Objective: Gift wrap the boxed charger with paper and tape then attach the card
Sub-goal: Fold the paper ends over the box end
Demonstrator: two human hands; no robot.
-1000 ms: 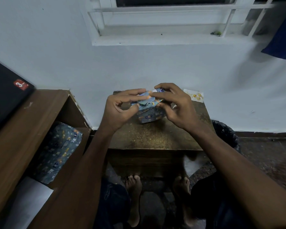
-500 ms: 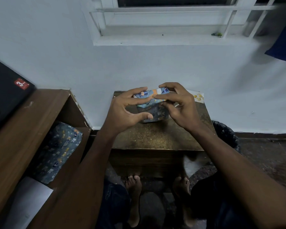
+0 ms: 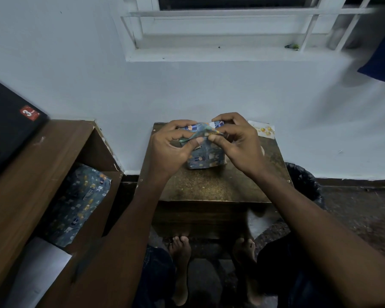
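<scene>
The small box wrapped in blue patterned gift paper [image 3: 206, 158] stands upright on the small brown table [image 3: 211, 185]. My left hand [image 3: 172, 150] and my right hand [image 3: 236, 143] meet over its top end. Both pinch a folded flap of the paper [image 3: 198, 135] between thumb and fingers, thumbs nearly touching. The top of the box is mostly hidden by my fingers. A white card with yellow dots [image 3: 263, 131] lies at the table's far right corner, behind my right hand.
A wooden shelf unit [image 3: 31, 174] stands to the left with a roll of the same gift paper [image 3: 76, 205] inside and a black box [image 3: 7, 130] on top. A black-lined bin [image 3: 305, 181] sits right of the table. My bare feet [image 3: 180, 252] are under it.
Both hands shifted from holding the box's sides to pinching the top flap together. The box went from tilted to standing upright on the table.
</scene>
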